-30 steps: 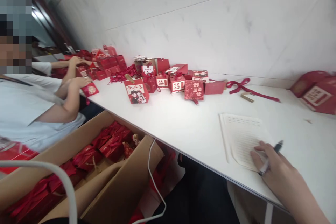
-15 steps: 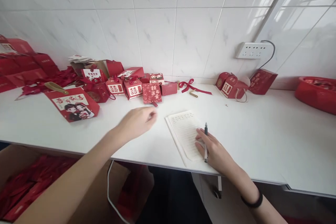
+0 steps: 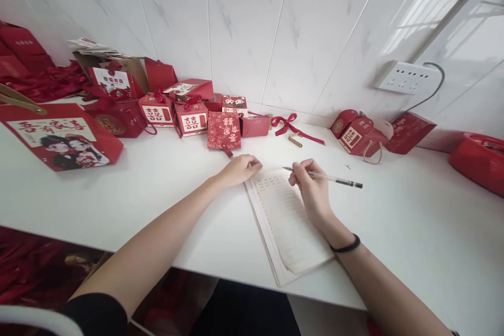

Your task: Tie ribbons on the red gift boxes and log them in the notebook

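Note:
An open notebook (image 3: 291, 226) lies tilted on the white table, with rows of handwriting near its top and blank lines below. My right hand (image 3: 313, 186) is closed round a pen (image 3: 338, 180) above the page's upper right. The pen's tip points left and its dark end points right. At the notebook's top left corner rests my left hand (image 3: 242, 168), its fingers curled together. Whether anything is between those fingers is hidden. A red square box (image 3: 224, 130) with a short ribbon stands just beyond my left hand.
Several red gift boxes (image 3: 191, 118) line the tiled wall, with a large one (image 3: 66, 139) at the left. Behind the notebook lie a red ribbon bow (image 3: 285, 125) and a gold strip (image 3: 295, 140). A red basin (image 3: 478, 163) sits at the right, below a white socket (image 3: 403, 77).
The left hand has come right and down onto the notebook's corner. My right hand has risen up the page, and the pen has swung from upright to nearly level. The view has shifted closer.

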The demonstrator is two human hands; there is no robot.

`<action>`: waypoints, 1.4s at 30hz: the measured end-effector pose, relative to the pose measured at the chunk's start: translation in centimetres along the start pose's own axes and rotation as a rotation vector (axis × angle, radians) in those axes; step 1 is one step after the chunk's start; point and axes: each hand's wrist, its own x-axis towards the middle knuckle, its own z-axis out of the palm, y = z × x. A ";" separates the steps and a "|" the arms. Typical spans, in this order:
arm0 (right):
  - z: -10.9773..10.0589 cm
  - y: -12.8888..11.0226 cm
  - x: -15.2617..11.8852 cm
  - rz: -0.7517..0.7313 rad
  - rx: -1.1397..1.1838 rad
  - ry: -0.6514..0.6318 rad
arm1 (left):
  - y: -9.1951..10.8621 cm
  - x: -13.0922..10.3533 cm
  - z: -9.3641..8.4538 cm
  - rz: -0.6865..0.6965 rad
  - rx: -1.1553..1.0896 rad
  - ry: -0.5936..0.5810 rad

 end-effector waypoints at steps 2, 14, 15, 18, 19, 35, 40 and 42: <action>0.5 1.7 0.2 0.194 0.057 -0.001 | 0.1 0.2 0.0 0.018 0.034 -0.053; 1.5 1.4 1.1 0.371 -0.228 -0.111 | 0.9 0.5 0.0 0.087 0.221 -0.222; 1.6 1.6 0.9 0.302 -0.260 -0.087 | 0.9 0.5 0.0 0.086 0.219 -0.226; 1.9 2.0 0.3 0.107 -0.433 -0.112 | 0.8 0.6 0.1 0.089 0.220 -0.234; 1.9 2.1 0.2 0.073 -0.488 -0.136 | 0.8 0.6 0.1 0.089 0.217 -0.235; 1.8 2.1 0.1 0.018 -0.647 -0.209 | 0.9 0.6 0.1 0.070 0.211 -0.281; 1.7 2.2 0.1 0.063 -0.620 -0.170 | 1.0 0.5 0.0 0.067 0.212 -0.282; 1.7 2.2 0.2 0.044 -0.629 -0.160 | 1.0 0.5 0.0 0.066 0.210 -0.287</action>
